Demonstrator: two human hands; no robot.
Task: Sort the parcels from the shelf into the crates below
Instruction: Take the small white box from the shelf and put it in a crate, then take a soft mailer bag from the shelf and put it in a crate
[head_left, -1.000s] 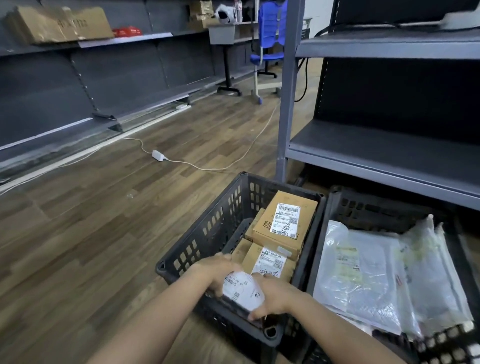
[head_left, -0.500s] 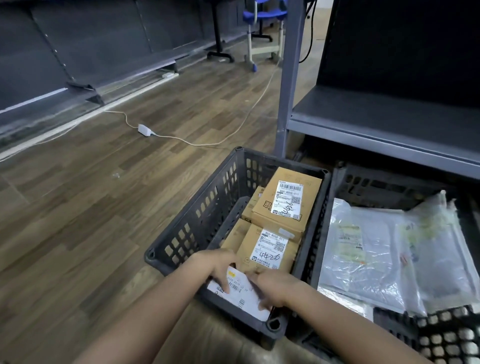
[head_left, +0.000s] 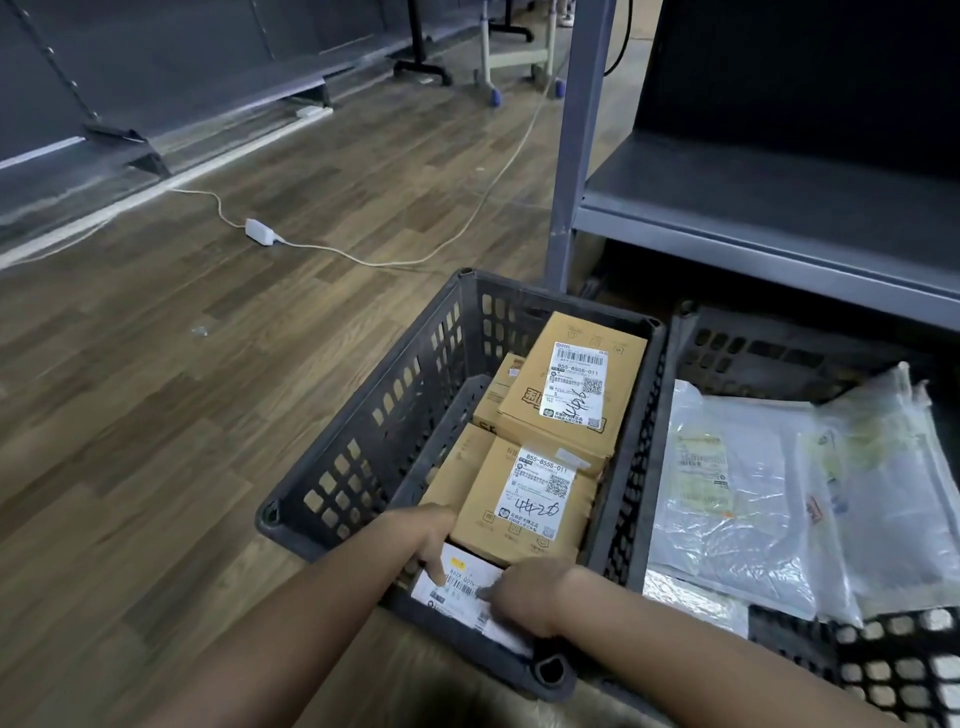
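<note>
Parcel (head_left: 464, 576), white barcode label with yellow spot, pinched by left hand (head_left: 415, 535) and right hand (head_left: 530, 592).

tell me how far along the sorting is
Done: cardboard boxes lie in the black crate, plastic mailers in the neighbouring crate. In hand: left hand and right hand hold a white-labelled parcel at the black crate's near end. Left: unclear; the shelf runs out of view above.
</note>
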